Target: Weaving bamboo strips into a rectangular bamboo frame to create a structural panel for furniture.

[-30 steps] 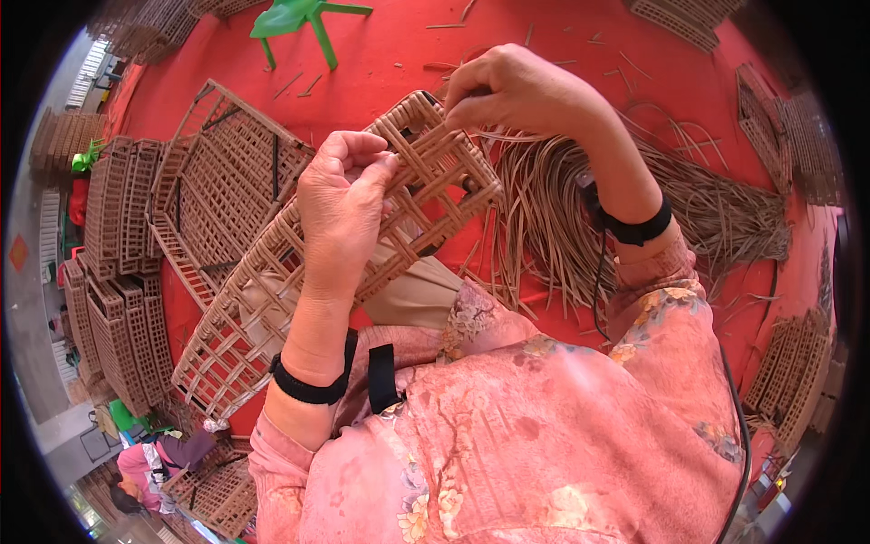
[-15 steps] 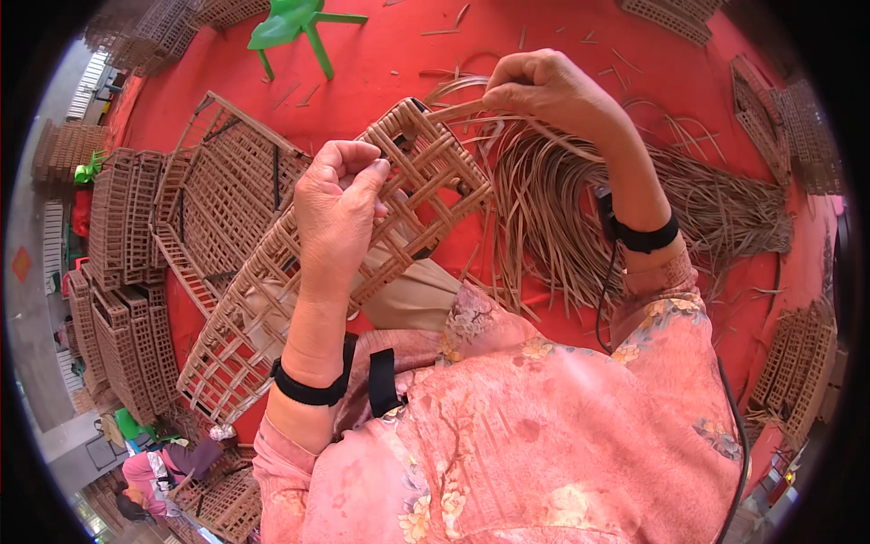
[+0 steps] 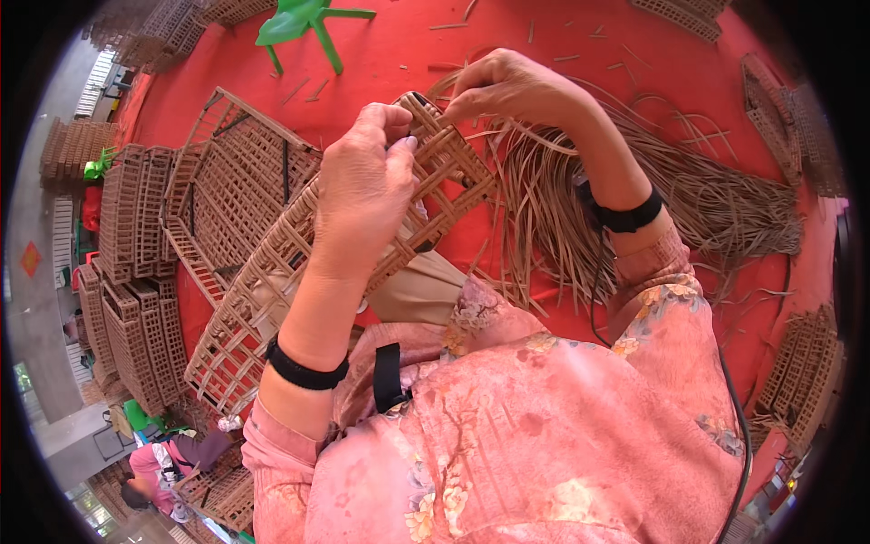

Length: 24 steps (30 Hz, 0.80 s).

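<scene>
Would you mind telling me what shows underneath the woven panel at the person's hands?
Through gaps in the woven panel, tan cloth and red floor covering show. Whatever lies beneath its solid strands, or behind the left hand and forearm, is hidden.

We've both arms (image 3: 319, 304) out front, left hand (image 3: 367, 177) curled, right hand (image 3: 507, 91) arched just beside it, fingertips (image 3: 456, 109) pinched together

Strips (image 3: 544, 199) block the right; space separates woven panel (image 3: 288, 231) from chair (image 3: 292, 25).
</scene>
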Motion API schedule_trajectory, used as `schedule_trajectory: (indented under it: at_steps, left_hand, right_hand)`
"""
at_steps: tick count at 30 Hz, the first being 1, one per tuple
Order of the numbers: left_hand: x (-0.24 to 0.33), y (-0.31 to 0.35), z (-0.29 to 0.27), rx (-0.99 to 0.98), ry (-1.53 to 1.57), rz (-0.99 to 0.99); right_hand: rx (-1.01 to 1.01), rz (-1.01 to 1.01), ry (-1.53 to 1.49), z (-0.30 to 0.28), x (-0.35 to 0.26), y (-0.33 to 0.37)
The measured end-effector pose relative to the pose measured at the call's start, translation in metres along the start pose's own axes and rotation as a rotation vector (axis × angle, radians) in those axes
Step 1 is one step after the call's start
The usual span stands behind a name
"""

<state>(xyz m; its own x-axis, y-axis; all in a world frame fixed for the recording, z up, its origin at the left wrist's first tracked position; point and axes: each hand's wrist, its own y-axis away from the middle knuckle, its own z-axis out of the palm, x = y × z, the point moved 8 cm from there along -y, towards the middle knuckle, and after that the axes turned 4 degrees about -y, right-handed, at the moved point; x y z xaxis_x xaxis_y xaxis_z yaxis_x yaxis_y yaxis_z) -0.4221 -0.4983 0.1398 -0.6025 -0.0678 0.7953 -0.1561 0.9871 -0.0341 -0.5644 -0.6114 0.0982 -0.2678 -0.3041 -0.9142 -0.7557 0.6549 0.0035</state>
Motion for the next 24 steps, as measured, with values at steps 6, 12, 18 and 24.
schedule_trajectory:
  at_steps: [6, 12, 18, 24]
  left_hand:
    - [-0.008, -0.017, 0.003, -0.029, -0.037, -0.078]
    - [-0.019, -0.007, -0.026, 0.031, 0.014, -0.079]
    - [0.004, 0.008, -0.031, 0.200, -0.480, 0.287]
    - [-0.001, 0.003, -0.029, 0.201, -0.482, 0.242]
  right_hand:
    - [-0.090, 0.093, -0.212, 0.013, 0.009, -0.006]
    - [-0.003, 0.096, -0.156, -0.011, 0.021, 0.008]
    - [0.013, 0.007, -0.137, -0.023, 0.017, 0.005]
    - [-0.010, 0.048, -0.049, -0.029, -0.005, 0.005]
